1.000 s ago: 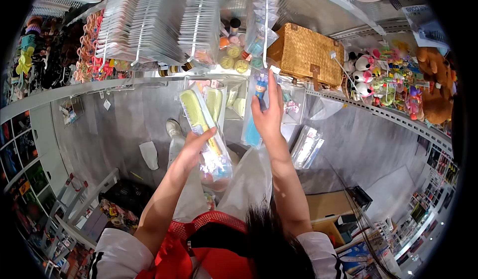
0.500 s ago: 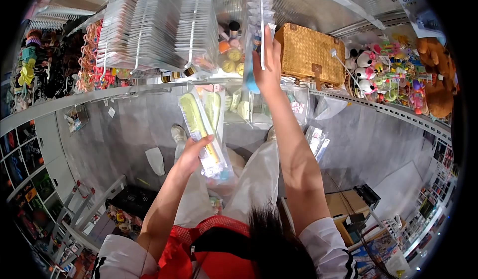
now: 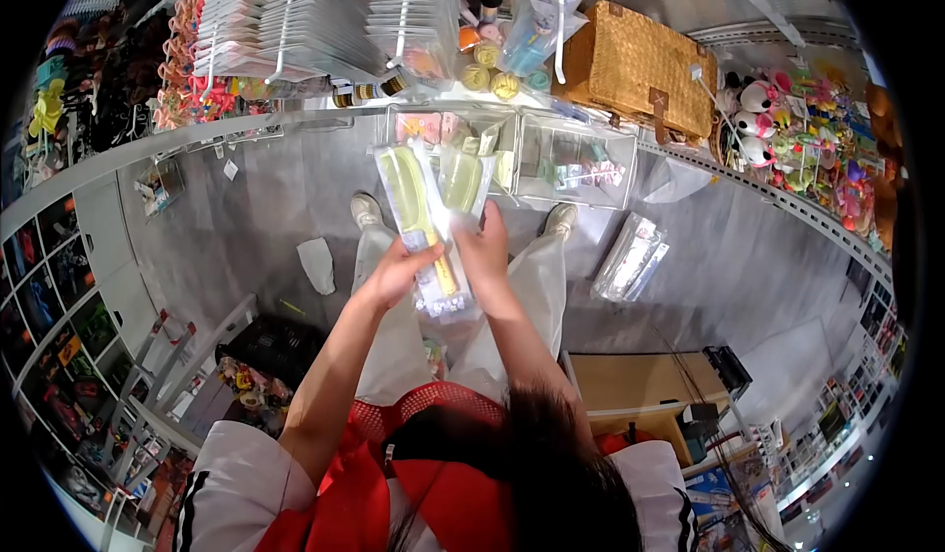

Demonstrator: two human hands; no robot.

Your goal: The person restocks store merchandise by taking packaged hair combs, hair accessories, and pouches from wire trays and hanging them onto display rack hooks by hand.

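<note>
One packaged green comb (image 3: 402, 186) reached forward from your left hand (image 3: 397, 269), its long axis running away from your body and its far end leaning left. Your left fingers were pinching it low down, the thumb over the yellow part of the pack. A second packaged comb (image 3: 462, 180) sat just to its right, pointing closer to straight ahead, so the pair opened into a narrow V at their far ends. Your right hand (image 3: 482, 254) was the nearer one to that second comb: its pale green head showed directly forward of your right fingers, with the lower end of the pack meeting them. Glare and blur covered those fingertips, so whether they pinched the pack or only touched it could not be told. Both combs were held up above the grey floor (image 3: 266, 207). Well forward and to the right, hanging packets (image 3: 532, 38) hung at a metal hook (image 3: 560, 58), apart from either hand, with a woven basket (image 3: 635, 69) beside them.
</note>
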